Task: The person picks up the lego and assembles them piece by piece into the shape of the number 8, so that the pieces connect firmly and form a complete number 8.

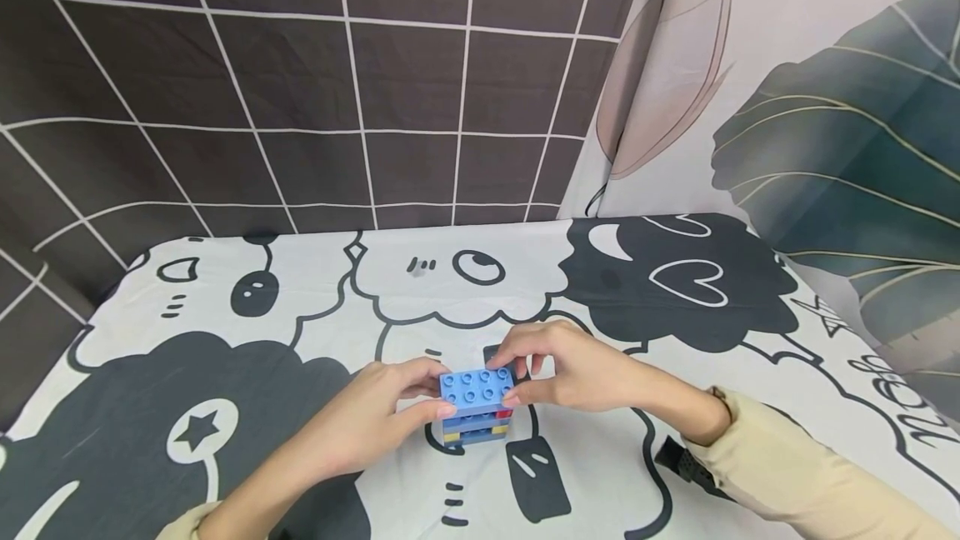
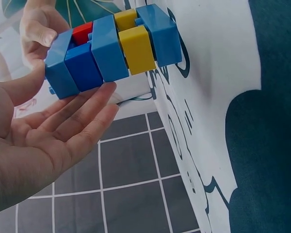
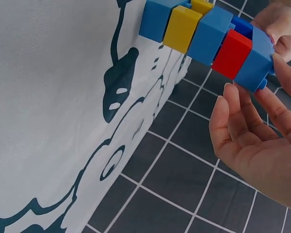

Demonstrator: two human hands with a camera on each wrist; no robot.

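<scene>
A small tower of toy building bricks stands on the printed cloth. Its top layer is a light blue brick [image 1: 477, 390] with round studs. My left hand [image 1: 363, 419] pinches the left end of that brick with thumb and forefinger, while my right hand [image 1: 577, 367] grips the right end likewise. Below it, a dark blue brick [image 2: 84, 67] and a red brick [image 3: 233, 53] sit side by side. Under those come a middle blue brick [image 2: 109, 51], two yellow bricks [image 3: 183, 29] with a gap between them, and a bottom blue brick [image 2: 163, 41] touching the cloth.
The black-and-white cartoon cloth [image 1: 465, 277] covers the table. A dark grid-patterned curtain [image 1: 405, 82] hangs behind, and a leaf-printed curtain [image 1: 847, 148] is at the right. A black strap-like object [image 1: 692, 467] shows under the right sleeve [image 1: 780, 457].
</scene>
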